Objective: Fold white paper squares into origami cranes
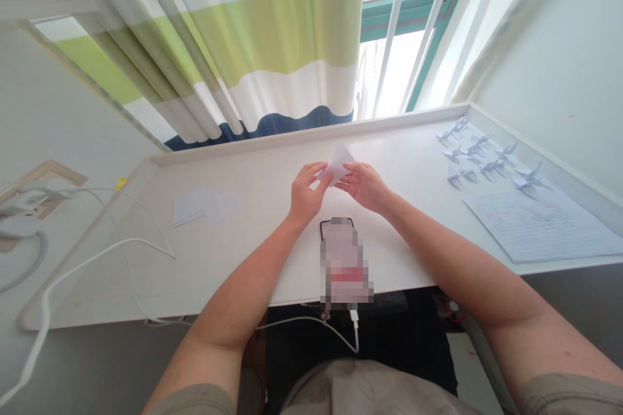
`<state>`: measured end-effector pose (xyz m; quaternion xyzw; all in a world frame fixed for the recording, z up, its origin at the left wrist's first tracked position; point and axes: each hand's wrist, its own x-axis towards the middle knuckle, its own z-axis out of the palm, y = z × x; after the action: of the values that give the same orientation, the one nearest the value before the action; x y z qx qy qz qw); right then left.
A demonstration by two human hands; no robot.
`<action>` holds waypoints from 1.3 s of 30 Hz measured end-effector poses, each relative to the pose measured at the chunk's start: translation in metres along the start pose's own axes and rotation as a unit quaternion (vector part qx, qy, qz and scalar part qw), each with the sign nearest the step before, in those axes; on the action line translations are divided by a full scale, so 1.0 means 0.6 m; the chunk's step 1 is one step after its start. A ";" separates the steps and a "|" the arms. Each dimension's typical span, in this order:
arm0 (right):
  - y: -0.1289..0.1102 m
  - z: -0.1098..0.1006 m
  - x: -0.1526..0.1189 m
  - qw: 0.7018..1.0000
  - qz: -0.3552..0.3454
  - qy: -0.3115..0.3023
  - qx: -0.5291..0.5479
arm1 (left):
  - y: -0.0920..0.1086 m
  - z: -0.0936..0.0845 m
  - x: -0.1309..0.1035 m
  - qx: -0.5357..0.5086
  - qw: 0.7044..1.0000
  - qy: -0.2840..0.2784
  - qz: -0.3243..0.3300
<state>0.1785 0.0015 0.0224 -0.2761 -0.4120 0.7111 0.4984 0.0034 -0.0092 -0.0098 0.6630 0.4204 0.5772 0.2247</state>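
A small folded piece of white paper [340, 158] is held up between both hands above the desk, its pointed top sticking out over the fingers. My left hand [308, 192] pinches its left side, thumb in front. On the right edge, my right hand [364, 185] grips the paper with thumb and fingers. Part of the paper is hidden behind the fingers, so its lower folds do not show. Just below the hands lies a phone [343, 259], its screen blurred out. Several folded paper cranes [487, 155] stand at the desk's right back.
Loose white paper squares [192, 206] lie on the white desk [263, 259] at left. A stack of written sheets [540, 224] rests at right. A white charging cable [357, 331] hangs from the phone past the front edge. Curtains [272, 45] hang behind the raised back rim.
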 end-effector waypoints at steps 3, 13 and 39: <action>-0.004 -0.002 -0.002 1.000 0.014 -0.014 -0.002 | 0.000 -0.003 0.001 0.028 0.999 0.015 0.041; -0.011 -0.005 -0.004 0.998 0.005 -0.010 -0.055 | 0.009 -0.017 0.009 0.075 0.988 0.005 0.132; -0.005 -0.015 0.000 0.995 -0.024 -0.030 -0.094 | -0.002 -0.020 0.010 0.080 0.988 -0.008 0.133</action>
<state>0.1875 0.0050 0.0206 -0.2903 -0.4978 0.6654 0.4745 -0.0083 -0.0060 -0.0044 0.7332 0.3719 0.5612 0.0958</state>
